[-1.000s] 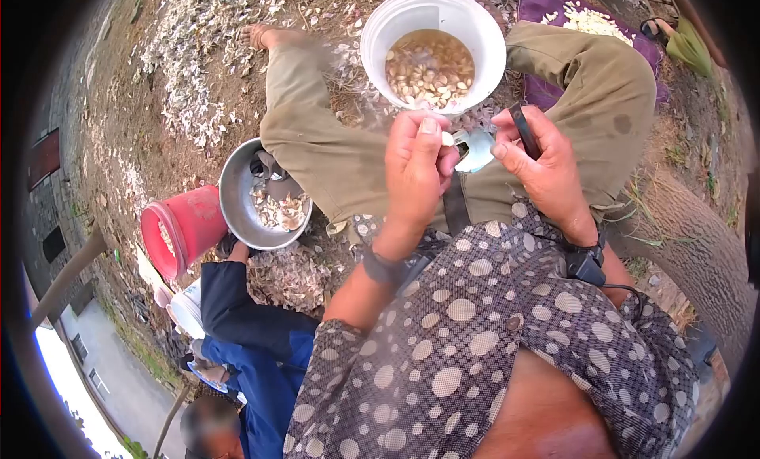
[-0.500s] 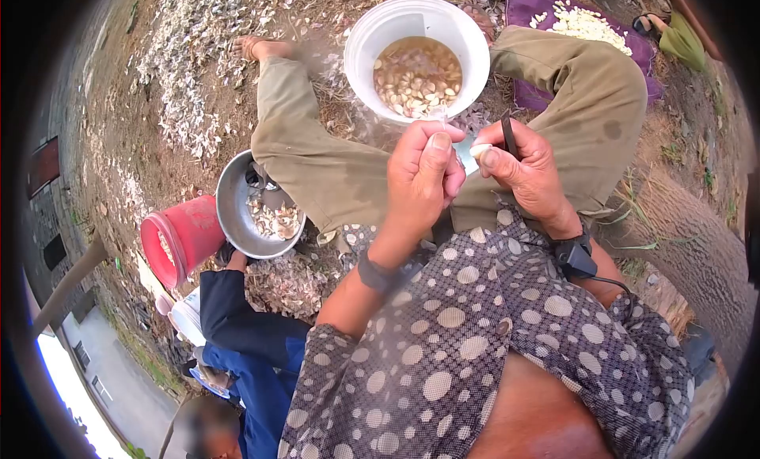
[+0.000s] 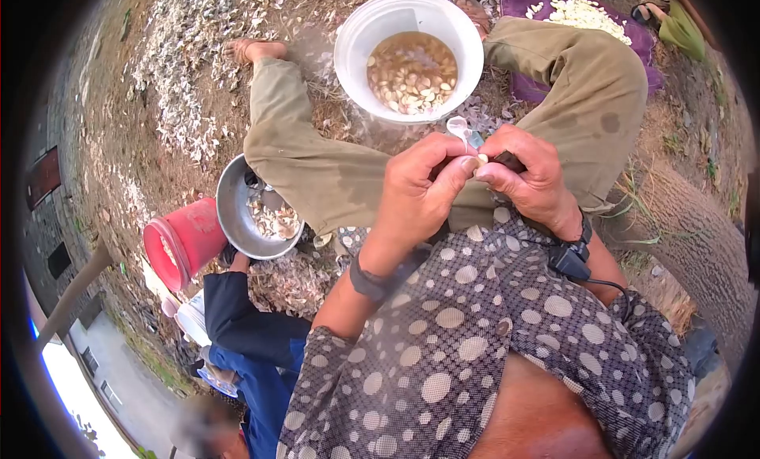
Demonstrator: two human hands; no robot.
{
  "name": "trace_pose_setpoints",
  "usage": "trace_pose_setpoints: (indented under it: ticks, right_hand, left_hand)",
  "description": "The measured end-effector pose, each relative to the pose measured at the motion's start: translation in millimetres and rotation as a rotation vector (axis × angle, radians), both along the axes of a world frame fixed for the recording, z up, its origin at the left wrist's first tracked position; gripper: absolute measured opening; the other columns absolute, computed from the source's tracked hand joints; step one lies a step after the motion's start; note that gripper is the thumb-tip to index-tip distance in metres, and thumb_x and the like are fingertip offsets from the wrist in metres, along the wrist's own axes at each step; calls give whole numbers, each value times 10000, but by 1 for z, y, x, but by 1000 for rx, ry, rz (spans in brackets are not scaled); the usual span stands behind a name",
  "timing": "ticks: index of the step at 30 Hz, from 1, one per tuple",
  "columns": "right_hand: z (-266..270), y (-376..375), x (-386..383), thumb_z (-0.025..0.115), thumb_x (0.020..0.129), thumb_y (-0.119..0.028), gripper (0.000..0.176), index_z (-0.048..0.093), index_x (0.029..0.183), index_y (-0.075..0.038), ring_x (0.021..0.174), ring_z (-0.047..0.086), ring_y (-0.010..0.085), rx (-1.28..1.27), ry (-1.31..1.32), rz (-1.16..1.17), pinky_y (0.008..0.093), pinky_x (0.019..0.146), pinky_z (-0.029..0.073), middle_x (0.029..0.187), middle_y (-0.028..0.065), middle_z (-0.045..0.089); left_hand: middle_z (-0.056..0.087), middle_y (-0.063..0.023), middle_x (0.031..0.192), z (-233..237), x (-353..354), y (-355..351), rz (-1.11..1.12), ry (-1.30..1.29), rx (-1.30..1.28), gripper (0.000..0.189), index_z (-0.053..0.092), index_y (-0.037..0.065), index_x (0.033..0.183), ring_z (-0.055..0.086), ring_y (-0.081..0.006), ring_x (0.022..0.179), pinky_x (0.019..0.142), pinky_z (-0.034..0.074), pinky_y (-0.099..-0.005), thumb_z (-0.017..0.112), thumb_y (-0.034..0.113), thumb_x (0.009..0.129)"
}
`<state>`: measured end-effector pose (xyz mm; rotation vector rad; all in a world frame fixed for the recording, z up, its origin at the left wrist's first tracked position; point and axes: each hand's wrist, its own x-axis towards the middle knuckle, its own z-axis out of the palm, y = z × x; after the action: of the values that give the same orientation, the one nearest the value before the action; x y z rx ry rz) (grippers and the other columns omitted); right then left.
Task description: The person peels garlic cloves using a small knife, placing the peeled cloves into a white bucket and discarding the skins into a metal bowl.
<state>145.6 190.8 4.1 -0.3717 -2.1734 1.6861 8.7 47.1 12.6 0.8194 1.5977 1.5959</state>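
Observation:
My left hand [image 3: 423,182] and my right hand [image 3: 532,170] meet in front of my lap, both closed, fingertips almost touching. A pale garlic clove [image 3: 482,158] is pinched between them. White peel [image 3: 459,127] sticks up beyond my left fingertips. Something dark and narrow sits in the curl of my right hand, mostly hidden; I cannot make out its kind. Just past my hands stands a white bucket [image 3: 348,63] with garlic cloves [image 3: 412,91] in brownish water.
Peeled cloves [image 3: 586,17] lie on a purple cloth [image 3: 645,59]. To the left are a metal bowl [image 3: 229,194] with cloves and skins, a red bucket [image 3: 194,236], and a co-worker's dark sleeve [image 3: 245,305]. Garlic skins [image 3: 182,79] litter the ground. A tree trunk [image 3: 681,245] is at right.
My hands have come together, and the clove from my right fingertips is now between both. The dark narrow thing has tipped down behind my right fingers. White peel now shows above my fingertips.

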Motion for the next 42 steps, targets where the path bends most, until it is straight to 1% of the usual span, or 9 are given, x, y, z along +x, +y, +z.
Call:
trace_pose_setpoints:
  ticks: [8,14,17,23,29,32,36,39,42]
  right_hand:
    - [-1,2,2,815,850,-170,268,629,980,-29,639,546,126,12,-22,85,283,562,432,815,44,595]
    - [-1,-5,4,820,856,-198,290,618,987,-37,649,546,109,-56,-115,138,273,568,430,807,40,600]
    - [-1,-9,1,789,890,-171,249,610,988,-29,665,545,85,-112,-93,109,266,579,432,811,18,610]
    - [-12,-23,-4,704,972,-179,201,599,1080,-45,646,496,25,-506,13,-64,206,553,397,864,6,657]
    - [-13,-10,-8,649,1004,-167,196,599,1143,-39,564,406,-10,-798,47,-85,163,479,318,941,87,715]
    - [-10,-3,-7,639,1005,-148,193,593,1155,-35,554,405,-9,-790,55,-134,161,472,309,957,113,725]
    - [-3,29,4,628,1005,-128,193,585,1167,-32,545,399,-8,-573,192,-286,164,473,309,946,113,722]
    - [25,89,22,634,1003,-136,168,601,1134,-36,548,399,-7,-311,236,-569,171,476,310,856,61,686]
    - [38,168,59,634,997,-133,138,617,1100,-42,553,408,-2,-132,121,-822,176,482,313,798,22,655]
  left_hand:
    - [668,-40,833,8,-2,-3,-30,187,24,92,665,-15,947,581,-71,633,570,464,-246,659,-43,860]
    - [632,12,823,8,-8,-12,-85,110,-81,62,647,6,915,501,-18,628,550,392,-204,652,-13,855]
    - [584,23,698,1,-1,-12,15,-39,-72,72,618,31,837,473,-2,582,510,380,-218,665,-24,836]
    - [568,72,744,-16,6,-13,170,-248,93,84,609,41,912,462,26,618,530,356,-180,635,-31,876]
    - [586,42,801,-12,-4,-20,216,-343,85,94,609,26,927,504,8,669,572,393,-184,605,-58,886]
    - [620,24,864,-19,-15,-29,151,-57,-109,79,621,11,985,550,-16,734,648,438,-189,577,-24,928]
    - [662,-126,1084,-23,-33,-30,-110,727,-443,47,666,8,892,645,-287,1007,903,504,-412,652,23,850]
    - [632,-179,1180,-25,-43,-32,-153,846,-560,63,670,12,873,546,-391,1191,1044,404,-505,667,54,827]
    - [595,-164,1231,-24,-56,-35,-131,896,-703,82,661,33,868,484,-389,1260,1074,359,-510,682,101,827]
